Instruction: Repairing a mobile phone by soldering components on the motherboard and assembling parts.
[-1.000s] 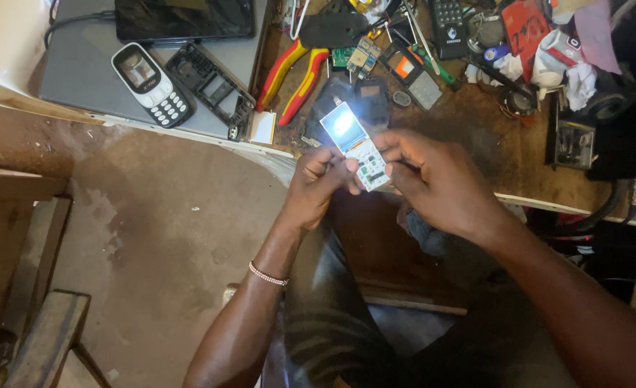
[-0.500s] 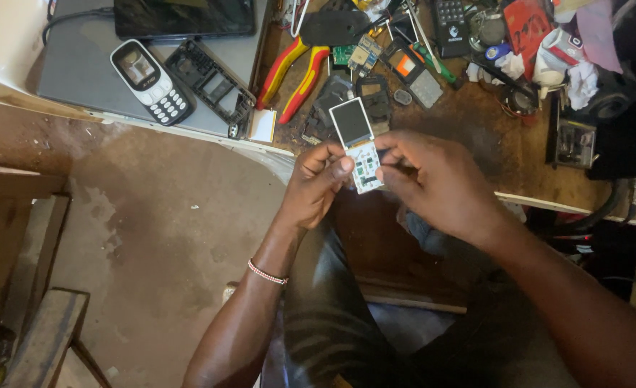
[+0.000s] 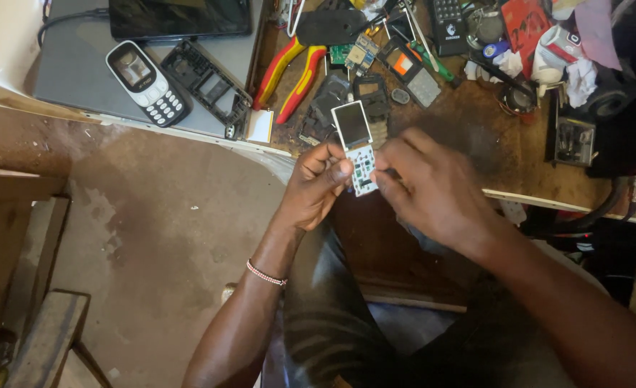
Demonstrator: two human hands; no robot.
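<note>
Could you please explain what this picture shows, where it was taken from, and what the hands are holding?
There is no machine here: a camera worn on a person's head looks down at their own two bare hands. The left hand and right hand together hold a stripped phone board with a dark screen. On the cluttered wooden bench lie red and yellow pliers, loose phone parts and crumpled paper. To the left, on a grey laptop, rest a keypad phone and an empty phone frame.

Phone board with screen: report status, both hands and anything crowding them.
Left hand and right hand both pinch the bare phone board with screen, screen dark. Held over the workbench edge. Red-yellow pliers and loose phone parts lie beyond, not touching.
</note>
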